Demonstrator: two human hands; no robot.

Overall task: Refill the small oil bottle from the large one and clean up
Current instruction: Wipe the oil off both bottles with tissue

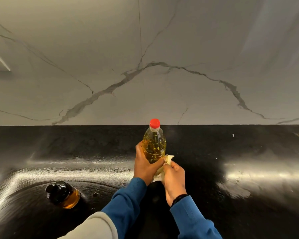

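Blue sleeves point(128, 202) nearest cam. Large oil bottle point(154, 145), red cap on, is gripped upright above black counter point(248, 152) by L hand point(145, 164), fingers wrapped round it; crumpled paper towel point(167, 160) is pinched at its base by R hand point(174, 178). Small oil bottle point(63, 194) is stood on counter, well left.

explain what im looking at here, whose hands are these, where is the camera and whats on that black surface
There is no machine here. A person wears a camera on the head, looking forward and down, so you see their own two arms in blue sleeves. The left hand grips a clear oil bottle with a red cap screwed on, holding it upright. The right hand pinches a crumpled paper towel against the bottle's lower side, apparently wiping it. On the black countertop, to the left, is a small dark bottle with amber oil inside and a dark top. The counter shows shiny smears and a few tiny scraps. Behind it is a pale marble-look wall.
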